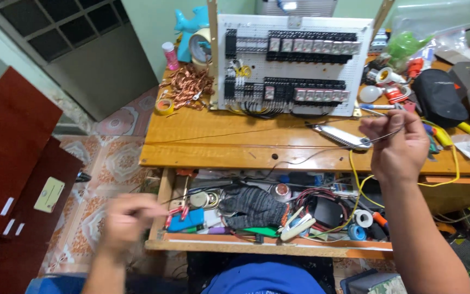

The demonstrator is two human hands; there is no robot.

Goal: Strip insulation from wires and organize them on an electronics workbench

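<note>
Right hand (395,146) is pinching a thin black wire (235,134) stretching left across the workbench (202,147). Left hand (129,218) is blurring near the open drawer (267,245), grip unreadable. Wire risks snagging the relay panel (292,65).

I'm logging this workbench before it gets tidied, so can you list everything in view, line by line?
Wiring panel: one, white with black components, upright at the desk's back.
Copper wire bundle: one, copper, left of the panel.
Tape roll: one, yellow, desk's left corner.
Wooden desk: one, brown, centre.
Open drawer: one, wooden, under the desk, full of tools and wires.
Knit glove: one, dark grey, in the drawer.
Black pouch: one, right side of the desk.
Thin wire: one, dark, strung across the desk.
Left hand: blurred, by the drawer's left end.
Right hand: pinching the thin wire.
</note>
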